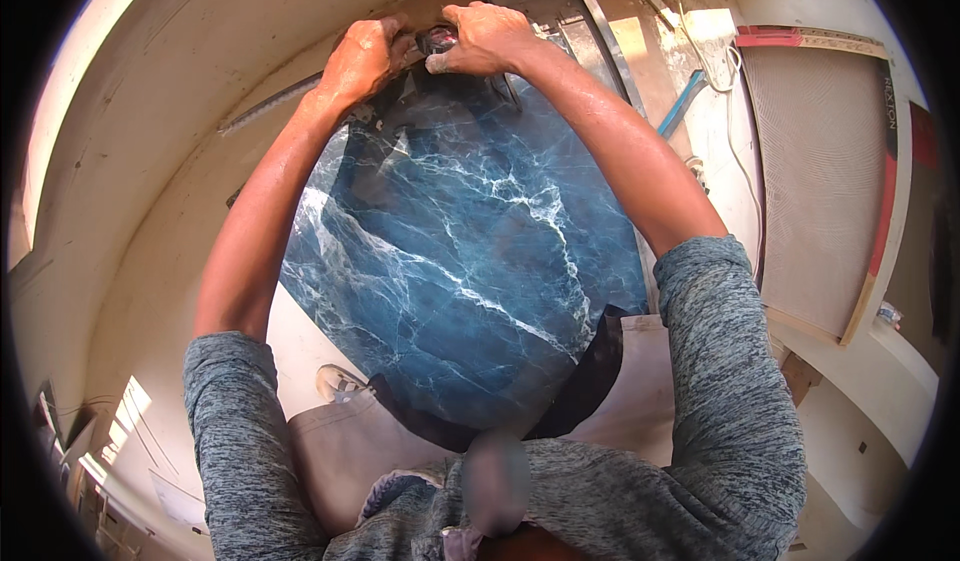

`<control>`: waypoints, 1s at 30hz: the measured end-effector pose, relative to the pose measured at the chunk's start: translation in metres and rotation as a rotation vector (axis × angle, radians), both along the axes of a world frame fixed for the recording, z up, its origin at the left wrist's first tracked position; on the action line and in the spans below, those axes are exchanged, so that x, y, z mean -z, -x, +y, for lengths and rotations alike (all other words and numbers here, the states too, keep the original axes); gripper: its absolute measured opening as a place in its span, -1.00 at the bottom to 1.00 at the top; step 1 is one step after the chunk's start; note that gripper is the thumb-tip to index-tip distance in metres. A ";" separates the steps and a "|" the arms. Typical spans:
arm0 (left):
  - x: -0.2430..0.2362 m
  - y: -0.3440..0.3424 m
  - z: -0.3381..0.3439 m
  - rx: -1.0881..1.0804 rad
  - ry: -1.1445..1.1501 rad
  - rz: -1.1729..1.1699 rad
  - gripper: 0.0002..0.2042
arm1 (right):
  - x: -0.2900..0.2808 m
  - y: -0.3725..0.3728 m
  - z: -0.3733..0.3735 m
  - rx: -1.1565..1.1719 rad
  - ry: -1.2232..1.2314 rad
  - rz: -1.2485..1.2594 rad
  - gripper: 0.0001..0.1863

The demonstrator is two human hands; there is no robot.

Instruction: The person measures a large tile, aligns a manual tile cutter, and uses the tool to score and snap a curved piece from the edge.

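Head view: fingers (441, 63) at dark object (436, 40)

On the pale floor (150, 291), a strip (268, 105) is laid near the far left edge, a cable (737, 61) and a blue bar (682, 104) toward the right. Its middle is covered by a slab (450, 221), whose support is hidden.

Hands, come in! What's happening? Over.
Left hand, right hand: close together, far end of blue slab. Dark object between them, kind unclear. Hands partly cover it.

This looks like a building site, with its marbled slab (450, 231), ridged panel (820, 181) and trailing cable (738, 61).
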State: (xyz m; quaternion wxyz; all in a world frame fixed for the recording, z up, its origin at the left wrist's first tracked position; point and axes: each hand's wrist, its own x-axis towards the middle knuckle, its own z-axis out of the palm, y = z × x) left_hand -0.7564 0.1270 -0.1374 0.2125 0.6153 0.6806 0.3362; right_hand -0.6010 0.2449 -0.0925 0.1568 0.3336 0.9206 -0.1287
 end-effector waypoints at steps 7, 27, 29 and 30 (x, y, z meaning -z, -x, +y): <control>-0.132 -0.105 0.017 -0.091 -0.356 0.120 -0.75 | -0.196 -0.139 0.039 0.160 0.165 -0.296 -0.17; -0.379 -0.397 -0.050 -1.175 0.579 -0.305 -0.74 | -0.322 -0.423 0.092 0.567 0.859 0.145 -0.27; -0.416 -0.411 -0.088 -1.466 0.547 -0.311 -0.72 | -0.317 -0.446 0.095 0.508 0.845 0.180 -0.26; -0.437 -0.422 -0.094 -1.508 0.541 -0.220 -0.72 | -0.319 -0.459 0.098 0.486 0.824 0.135 -0.27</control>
